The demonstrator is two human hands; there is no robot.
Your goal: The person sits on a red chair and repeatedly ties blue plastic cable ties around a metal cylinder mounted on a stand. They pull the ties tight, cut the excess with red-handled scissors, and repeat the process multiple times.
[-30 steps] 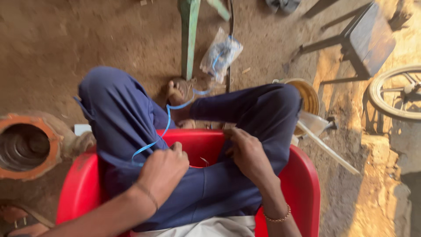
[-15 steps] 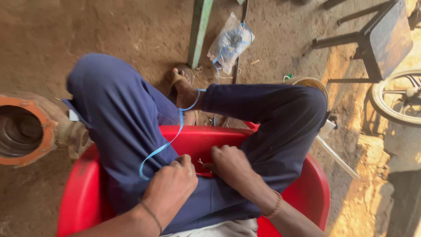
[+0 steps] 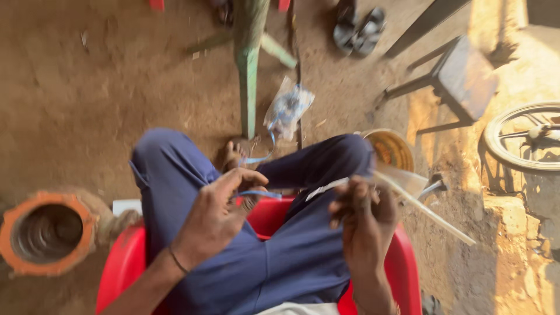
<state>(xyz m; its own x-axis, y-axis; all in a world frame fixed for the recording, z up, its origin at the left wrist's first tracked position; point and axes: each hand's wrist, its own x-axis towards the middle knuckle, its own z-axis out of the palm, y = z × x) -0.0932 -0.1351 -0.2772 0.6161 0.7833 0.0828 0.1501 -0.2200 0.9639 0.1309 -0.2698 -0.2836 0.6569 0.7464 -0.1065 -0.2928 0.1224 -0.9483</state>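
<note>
I sit on a red plastic chair (image 3: 122, 268) with my legs crossed in blue trousers (image 3: 291, 256). My left hand (image 3: 216, 216) is raised over my lap and pinches a thin blue strip (image 3: 259, 193). The strip runs past my bare foot (image 3: 230, 156) toward a clear plastic bag (image 3: 289, 108) on the dirt floor. My right hand (image 3: 364, 221) is lifted beside it, blurred, with its fingers closed on a thin white strip (image 3: 329, 188) that points toward the left hand.
A green metal post (image 3: 248, 76) stands ahead of my knees. An orange-rimmed round vessel (image 3: 44, 233) lies at left. At right are a yellow bucket (image 3: 391, 149), a long white stick (image 3: 426, 207), a dark stool (image 3: 461, 73), a bicycle wheel (image 3: 525, 137) and sandals (image 3: 359, 26).
Both hands have lifted off my lap and moved apart. The right hand now holds a white strip, and the view has tilted up the floor.
</note>
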